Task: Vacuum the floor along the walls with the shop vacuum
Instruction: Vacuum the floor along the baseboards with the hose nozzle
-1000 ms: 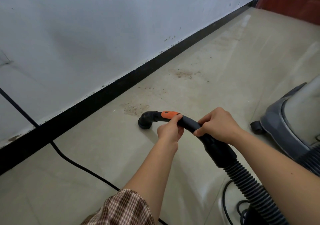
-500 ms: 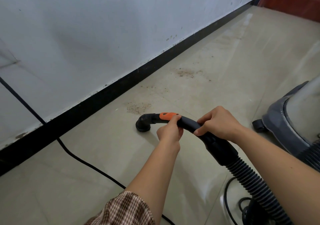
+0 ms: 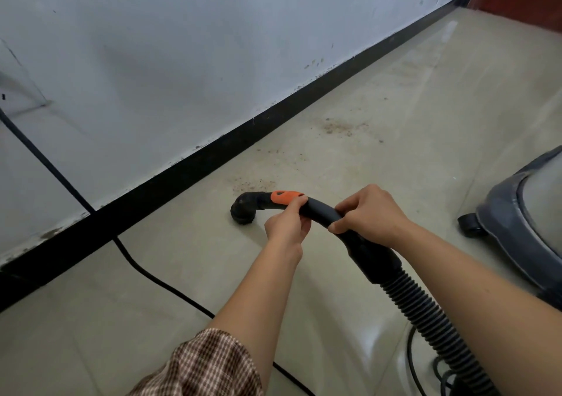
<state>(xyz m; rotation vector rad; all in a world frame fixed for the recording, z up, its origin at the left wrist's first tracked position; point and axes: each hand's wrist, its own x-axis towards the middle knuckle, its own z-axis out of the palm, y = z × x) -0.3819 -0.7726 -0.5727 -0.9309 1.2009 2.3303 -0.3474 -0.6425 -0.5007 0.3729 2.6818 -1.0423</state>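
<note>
Floor (image 3: pixel 425 106): left hand (image 3: pixel 287 225), right hand (image 3: pixel 369 216) curled round wand (image 3: pixel 317 210).

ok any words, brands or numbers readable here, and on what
None readable.
The orange collar on the hose handle has a small dark mark, too small to read.
The shop vacuum body shows no label in this view; the wall has only scuffs.

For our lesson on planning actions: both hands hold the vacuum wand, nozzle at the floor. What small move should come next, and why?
Probably slide the nozzle a little forward onto the brown debris patch just beyond it, beside the black baseboard. The left hand and right hand both grip the wand, and more crumbs lie farther along the wall.
</note>
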